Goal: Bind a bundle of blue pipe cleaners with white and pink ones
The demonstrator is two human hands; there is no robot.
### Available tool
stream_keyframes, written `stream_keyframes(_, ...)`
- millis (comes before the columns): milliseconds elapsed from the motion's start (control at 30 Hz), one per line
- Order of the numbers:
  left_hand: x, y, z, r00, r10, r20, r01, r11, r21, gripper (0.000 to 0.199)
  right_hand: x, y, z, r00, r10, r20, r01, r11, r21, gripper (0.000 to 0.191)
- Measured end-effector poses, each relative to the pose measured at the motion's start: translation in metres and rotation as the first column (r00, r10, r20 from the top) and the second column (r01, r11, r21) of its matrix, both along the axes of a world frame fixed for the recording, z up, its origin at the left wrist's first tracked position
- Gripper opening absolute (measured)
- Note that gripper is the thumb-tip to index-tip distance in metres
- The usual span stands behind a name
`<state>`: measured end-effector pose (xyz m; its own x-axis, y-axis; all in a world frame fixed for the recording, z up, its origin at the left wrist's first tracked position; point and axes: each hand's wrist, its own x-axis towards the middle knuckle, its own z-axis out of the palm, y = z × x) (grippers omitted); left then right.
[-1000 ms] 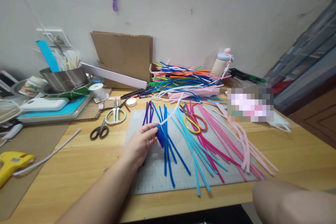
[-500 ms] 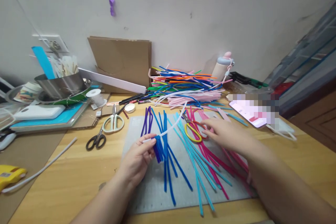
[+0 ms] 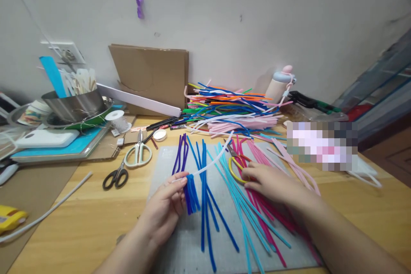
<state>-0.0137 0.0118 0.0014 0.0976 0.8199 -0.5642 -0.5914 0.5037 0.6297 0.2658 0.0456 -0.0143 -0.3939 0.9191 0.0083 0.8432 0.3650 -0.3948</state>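
Pinching a white fuzzy stem and short blue-and-purple fuzzy strips in my left hand, I'm seemingly fetching the yellow-and-orange-handled metal scissors at my right fingertips; whether those grip, I can't tell. Lifting calls for a firm hold.

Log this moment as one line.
Left hand: pinching white stem, blue and purple lengths hanging below | right hand: at yellow-and-red scissors, grip unclear | mat: beneath scissors, coloured stems

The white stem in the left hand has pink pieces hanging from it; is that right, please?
Only the colour is wrong: the head view shows blue and purple pieces hanging from the white stem in the left hand.
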Motion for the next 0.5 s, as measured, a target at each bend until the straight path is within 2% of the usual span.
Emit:
stream_keyframes(100, 0.001, -0.001, 0.0, 1.0, -0.002, -0.008, 0.002, 1.0, 0.008, 0.02, 0.002, 0.001, 0.008, 0.998, 0.054, -0.041, -0.06, 0.984, -0.166, 0.015)
stream_keyframes(233, 0.001, 0.0, -0.001, 1.0, 0.001, 0.012, -0.001, 0.999, 0.05, 0.019, 0.004, 0.003, 0.021, 0.979, -0.092, -0.18, 0.056, 0.98, -0.192, 0.02)
stream_keyframes(300, 0.002, 0.001, -0.001, 0.999, 0.018, 0.043, -0.021, 0.996, 0.085, 0.018, 0.008, 0.008, 0.022, 0.936, -0.191, -0.295, 0.131, 0.969, -0.209, 0.023)
stream_keyframes(367, 0.001, 0.002, 0.0, 0.996, 0.039, 0.079, -0.048, 0.991, 0.122, 0.016, 0.013, 0.015, 0.018, 0.836, -0.336, -0.433, 0.262, 0.939, -0.223, 0.026)
stream_keyframes(433, 0.001, 0.002, 0.002, 0.993, 0.055, 0.108, -0.071, 0.985, 0.156, 0.015, 0.019, 0.022, 0.012, 0.708, -0.425, -0.564, 0.38, 0.902, -0.203, 0.028)
stream_keyframes(500, 0.001, 0.003, 0.003, 0.99, 0.068, 0.123, -0.09, 0.98, 0.177, 0.014, 0.026, 0.028, 0.008, 0.549, -0.467, -0.693, 0.408, 0.873, -0.266, 0.027)
